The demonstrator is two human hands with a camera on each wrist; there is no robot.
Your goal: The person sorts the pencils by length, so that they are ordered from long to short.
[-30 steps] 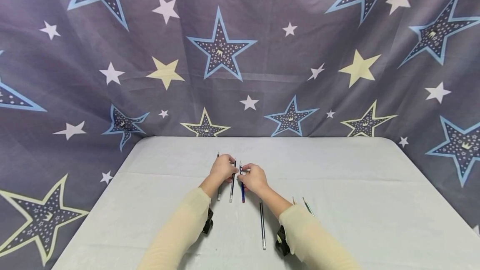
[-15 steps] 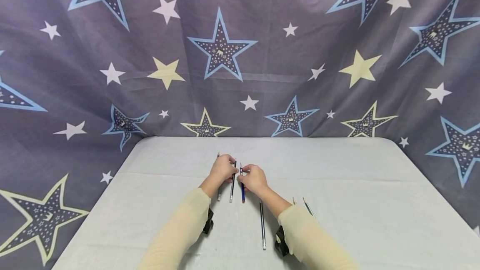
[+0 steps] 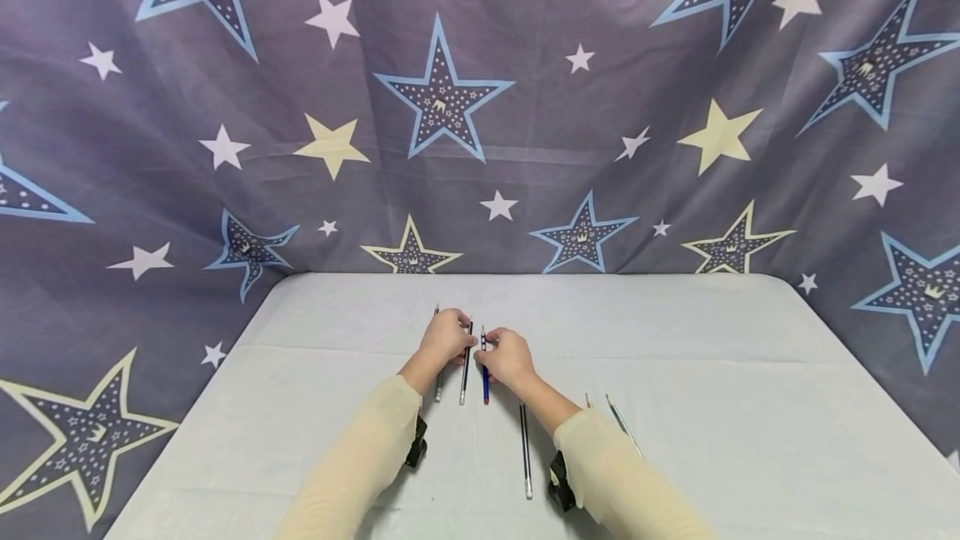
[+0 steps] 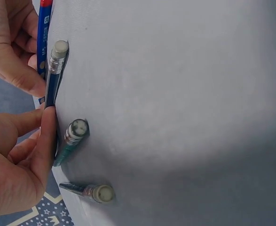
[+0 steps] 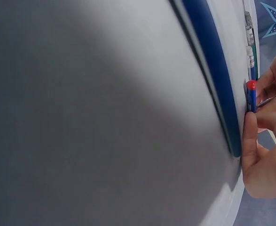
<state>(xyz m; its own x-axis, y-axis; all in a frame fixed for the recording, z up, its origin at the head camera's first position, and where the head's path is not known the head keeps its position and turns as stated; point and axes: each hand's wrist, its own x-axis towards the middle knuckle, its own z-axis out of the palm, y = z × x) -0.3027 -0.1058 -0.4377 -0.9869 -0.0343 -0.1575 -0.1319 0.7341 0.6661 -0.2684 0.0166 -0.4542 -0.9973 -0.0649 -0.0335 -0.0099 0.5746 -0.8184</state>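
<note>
My left hand (image 3: 446, 338) pinches a dark blue pencil with a white eraser (image 3: 464, 382) near its upper end. Just right of it, my right hand (image 3: 510, 357) grips a blue pencil with a red end (image 3: 486, 386). Both pencils lie roughly side by side, a narrow gap between them. Partly under the left hand is another pencil (image 3: 438, 394). In the left wrist view, a green pencil's eraser end (image 4: 76, 129) and one more eraser-tipped pencil (image 4: 100, 193) lie beside the left hand (image 4: 20, 165). The right wrist view shows the red-ended pencil (image 5: 251, 96) at the right fingertips.
On the white table (image 3: 337, 407), a dark striped pencil (image 3: 526, 457) lies in front of the right hand. Two more pencils lie by the right forearm, one of them green (image 3: 621, 419), partly hidden by the sleeve. A star-patterned cloth (image 3: 525, 132) hangs behind the table.
Both hands stay nearly in place. The blue pencil's tip has shifted very slightly, and the right forearm has moved a little, showing more of the green pencil.
</note>
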